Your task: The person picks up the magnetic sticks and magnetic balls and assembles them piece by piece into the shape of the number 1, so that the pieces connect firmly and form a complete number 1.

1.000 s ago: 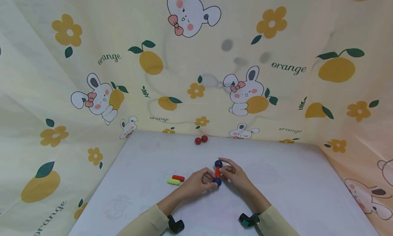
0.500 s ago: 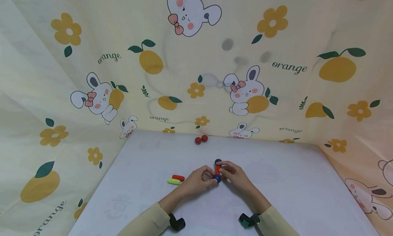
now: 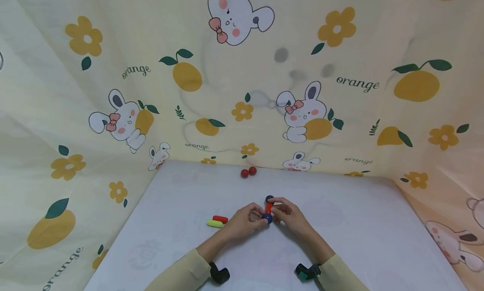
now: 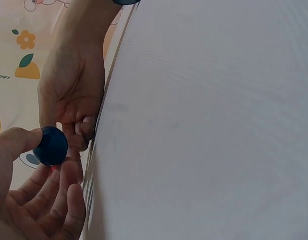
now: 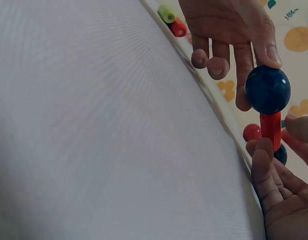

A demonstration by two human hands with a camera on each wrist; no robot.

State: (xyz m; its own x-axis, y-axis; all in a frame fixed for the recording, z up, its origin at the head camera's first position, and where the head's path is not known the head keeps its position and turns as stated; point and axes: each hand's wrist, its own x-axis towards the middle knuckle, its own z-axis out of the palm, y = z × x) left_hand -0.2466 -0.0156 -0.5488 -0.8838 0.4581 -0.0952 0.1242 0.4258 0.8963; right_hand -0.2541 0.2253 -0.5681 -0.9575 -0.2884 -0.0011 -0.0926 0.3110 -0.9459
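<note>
Between the hands a red rod (image 3: 268, 208) joins two dark blue balls, one at each end. My left hand (image 3: 243, 220) pinches the nearer blue ball (image 5: 267, 90) between thumb and fingers. On the other side, my right hand (image 3: 289, 213) grips the red rod, its index finger reaching over to the far blue ball (image 3: 269, 199). In the right wrist view the far ball is partly hidden behind the rod and fingers. The left wrist view shows the near ball (image 4: 50, 146) against the left thumb, with only a trace of red below it.
Left of the hands, a yellow-green rod (image 3: 214, 223) and another red rod (image 3: 220, 219) lie side by side; the right wrist view shows holes in their ends. Two red balls (image 3: 244, 173) sit near the back edge of the white table (image 3: 181, 249). A printed curtain (image 3: 242, 72) surrounds it.
Both hands have shifted the joined piece slightly toward the back of the table. The right index finger has come down from the far ball's top onto its nearer side.
</note>
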